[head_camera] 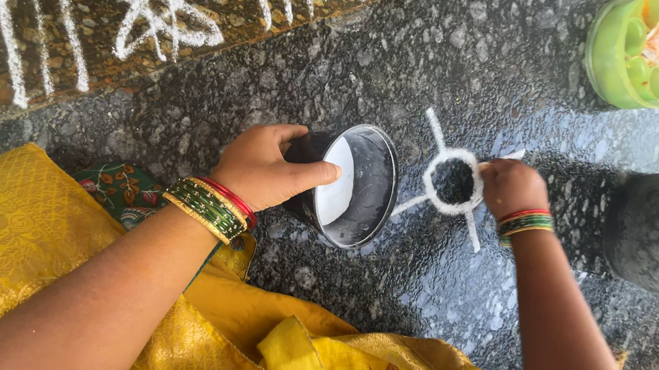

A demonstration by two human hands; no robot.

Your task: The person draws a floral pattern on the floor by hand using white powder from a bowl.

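Here we see wet dark asphalt ground [483,52], then yellow patterned cloth [15,254] at lower left. Next, the round green plastic container [641,50] at top right, well apart. Our left hand [268,170] grips the round steel tin of white powder [351,184], tilted on the ground. Our right hand [510,188], fingers pinched shut, touches the white powder ring-and-spokes design [453,180] just beside the tin.

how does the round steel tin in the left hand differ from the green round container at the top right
The round steel tin is dark grey metal, tipped on its side in the left hand, holding white powder. The green round plastic container sits flat and untouched on the wet stone ground, holding green rounded pieces and an orange wrapper. Both are round and open.
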